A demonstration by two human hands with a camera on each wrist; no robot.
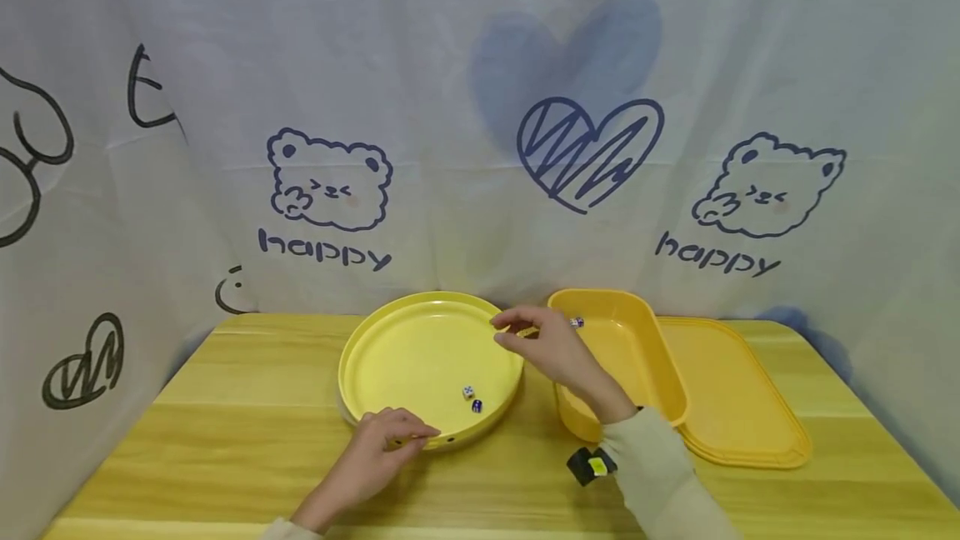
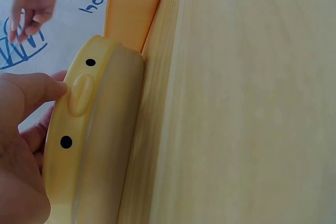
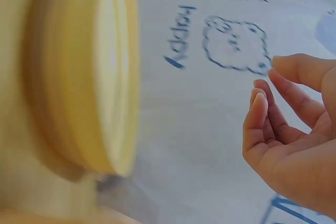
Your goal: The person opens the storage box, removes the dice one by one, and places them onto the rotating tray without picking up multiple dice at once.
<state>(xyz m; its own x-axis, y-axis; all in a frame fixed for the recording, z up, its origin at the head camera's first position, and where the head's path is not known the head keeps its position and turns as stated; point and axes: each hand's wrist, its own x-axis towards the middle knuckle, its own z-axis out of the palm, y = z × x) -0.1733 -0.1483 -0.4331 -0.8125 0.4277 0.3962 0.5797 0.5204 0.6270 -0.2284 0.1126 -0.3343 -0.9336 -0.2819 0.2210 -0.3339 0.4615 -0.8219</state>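
My left hand (image 1: 375, 452) grips the near rim of a round yellow tray (image 1: 405, 348). The left wrist view shows the thumb side at the rim beside a raised beak (image 2: 81, 95) and two black dots. Inside the tray, near its front right, lie a white die (image 1: 468, 392) and a dark blue die (image 1: 477, 406). Over the tray's right edge hovers my right hand (image 1: 551, 348), fingers loosely bent, thumb and index fingertips apart. Nothing shows between those fingers in the right wrist view (image 3: 294, 124). Small blue-and-white dice (image 1: 576, 322) show just behind the right hand, at the yellow box.
To the right of the tray stands a deep orange-yellow box (image 1: 667, 365), with a flat lid (image 1: 738, 394) of the same colour beside it. A black piece with a yellow-green square (image 1: 592, 466) is by the right cuff. Behind the wooden table (image 1: 247, 423) hangs a printed white cloth (image 1: 450, 107).
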